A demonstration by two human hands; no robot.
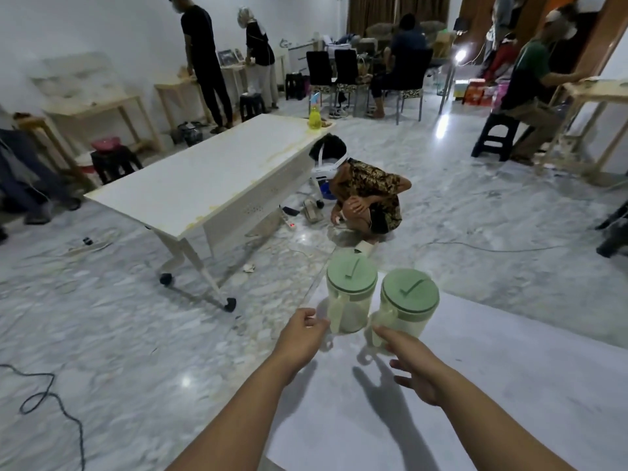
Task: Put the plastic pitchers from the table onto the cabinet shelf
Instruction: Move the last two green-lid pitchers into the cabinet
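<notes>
— At the far corner of the white tabletop (492, 385), what stands there?

— Two plastic pitchers with green lids, side by side and nearly touching. The left pitcher (351, 294) sits right at the corner, close to both edges; the right pitcher (407, 302) is just beside it, a little nearer the person.

— Which way do they point?

— Both stand upright, long axis vertical. Their handles face the person, toward the near-left, and the lids' raised tabs angle away, up and to the right.

— And the hands?

— The left hand (300, 336) reaches in from over the floor; its fingers (314, 322) are loosely curled and slightly apart, just beside the left pitcher's handle, and whether they touch it I cannot tell. The right hand (413, 365) is spread, fingers apart, thumb close to the right pitcher's handle, holding nothing.

— Room to move?

— Plenty of bare tabletop nearer the person and to the right. Left of the edge lies marble floor (119, 317), with a long white table (210, 178) on castors well apart and a person crouching (368, 195) beyond the pitchers.
</notes>
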